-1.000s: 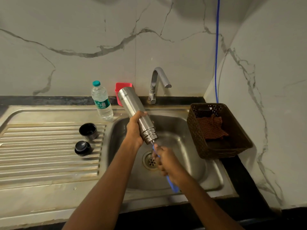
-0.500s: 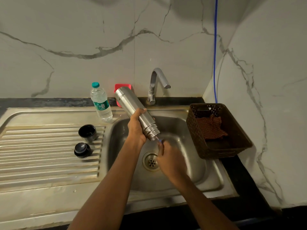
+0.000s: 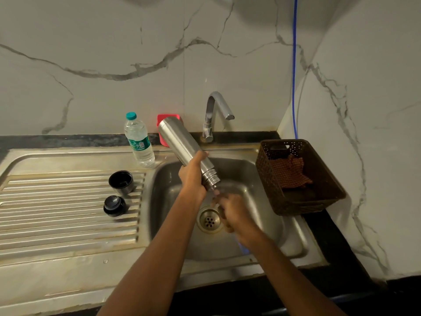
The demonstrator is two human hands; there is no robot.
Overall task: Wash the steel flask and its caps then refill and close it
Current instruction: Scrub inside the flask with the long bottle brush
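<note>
Counted from the round steel drain (image 3: 209,221):

- One silver steel flask (image 3: 182,147) at twelve o'clock.
- Two black round caps at nine, one hollow (image 3: 121,181) and one domed (image 3: 114,205).
- One clear plastic water bottle (image 3: 139,142) at eleven.
- One red plastic holder (image 3: 167,117) and one chrome tap (image 3: 216,110) near twelve.
- One brown woven basket (image 3: 330,190) at two, holding one orange checked cloth (image 3: 289,172).
- Two hands: left hand (image 3: 193,179) and right hand (image 3: 234,213).
- One thin blue handle (image 3: 242,248) at five.

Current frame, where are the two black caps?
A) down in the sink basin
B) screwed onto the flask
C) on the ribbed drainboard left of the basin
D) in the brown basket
C: the cup-shaped cap and the stopper cap both sit on the ribbed drainboard, left of the basin; the flask held in the left hand shows a bare threaded mouth.
</note>
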